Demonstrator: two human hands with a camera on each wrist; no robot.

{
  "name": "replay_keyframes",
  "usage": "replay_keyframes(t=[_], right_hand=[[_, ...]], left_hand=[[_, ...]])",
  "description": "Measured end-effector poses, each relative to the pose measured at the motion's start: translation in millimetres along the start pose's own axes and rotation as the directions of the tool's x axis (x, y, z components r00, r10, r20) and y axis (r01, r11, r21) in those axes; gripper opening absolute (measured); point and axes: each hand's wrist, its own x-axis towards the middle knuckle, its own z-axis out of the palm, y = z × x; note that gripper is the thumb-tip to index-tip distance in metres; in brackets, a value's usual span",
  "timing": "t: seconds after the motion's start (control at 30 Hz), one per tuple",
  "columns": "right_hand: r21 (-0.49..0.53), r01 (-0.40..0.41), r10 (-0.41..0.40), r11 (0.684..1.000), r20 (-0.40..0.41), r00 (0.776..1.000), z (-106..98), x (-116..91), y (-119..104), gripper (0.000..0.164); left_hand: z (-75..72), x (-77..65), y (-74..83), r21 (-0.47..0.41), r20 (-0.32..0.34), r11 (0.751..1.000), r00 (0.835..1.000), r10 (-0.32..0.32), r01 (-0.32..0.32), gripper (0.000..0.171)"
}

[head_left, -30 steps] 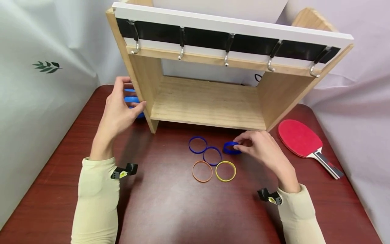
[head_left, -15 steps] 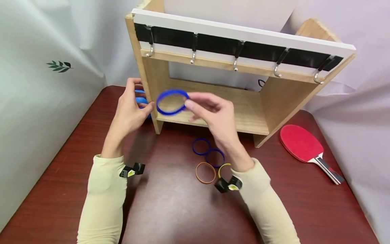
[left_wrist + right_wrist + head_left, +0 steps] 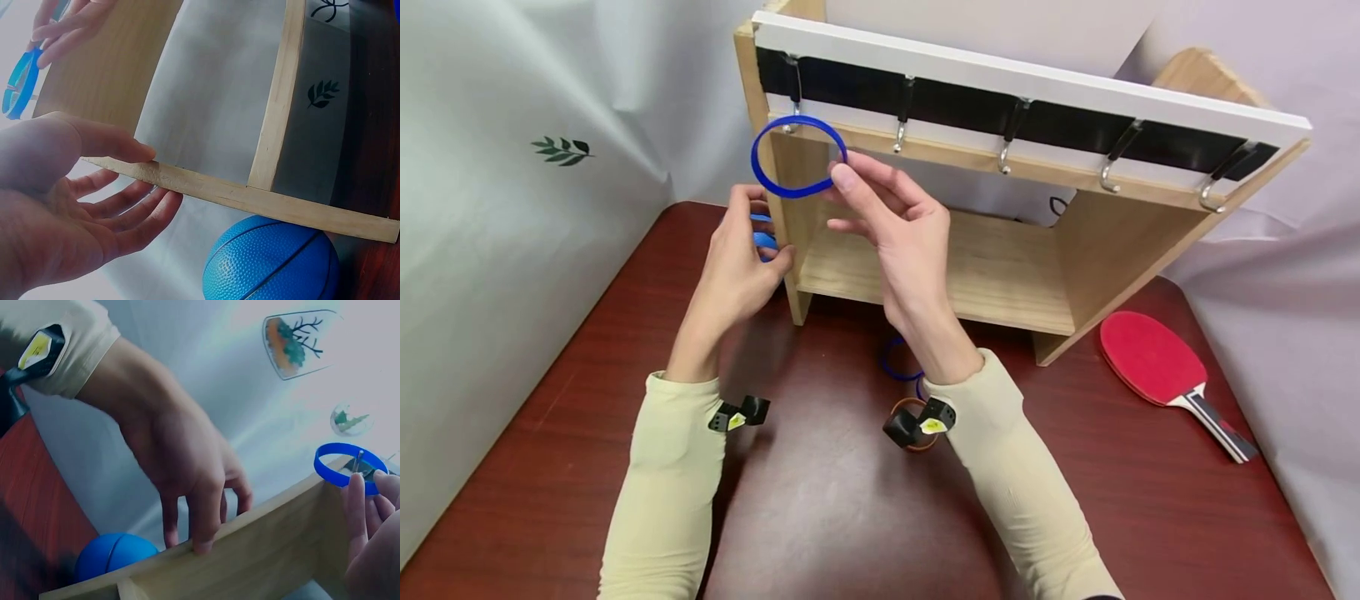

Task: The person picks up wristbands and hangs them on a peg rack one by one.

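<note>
Raised and carried leftward over the last half second, the blue band (image 3: 795, 192) now overlaps the leftmost hook (image 3: 791, 129) at upper left; contact cannot be told. Thumb and fingertips of the right hand (image 3: 904, 221) pinch its side. Lower left of it, the left hand (image 3: 737, 254) grips the wooden side panel (image 3: 219, 191), thumb opposite fingers, beside a blue ball (image 3: 272, 262). Dark red table (image 3: 820, 508), pale sheeting (image 3: 490, 250) around. Near the right edge lies a paddle (image 3: 1153, 358). Open space spans beneath the hooks.

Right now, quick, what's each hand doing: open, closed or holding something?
Left hand: holding the edge of the wooden side panel between thumb and fingers.
Right hand: pinching a blue ring.
</note>
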Motion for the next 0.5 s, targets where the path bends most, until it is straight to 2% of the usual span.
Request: replay_keyframes(t=[0.23, 0.5], right_hand=[[-0.011, 0.015, -0.015, 1.000, 0.016, 1.000, -5.0, 1.0, 5.9, 0.018], [-0.139, 0.022, -0.011, 0.990, 0.079, 0.997, -17.5, -2.0, 2.3, 0.022]], left_hand=[[0.5, 0.5, 2.3, -0.001, -0.003, 1.000, 1.000, -0.001, 0.001, 0.063], [-0.1, 1.0, 2.2, -0.012, -0.006, 1.000, 1.000, -0.009, 0.009, 0.061]])
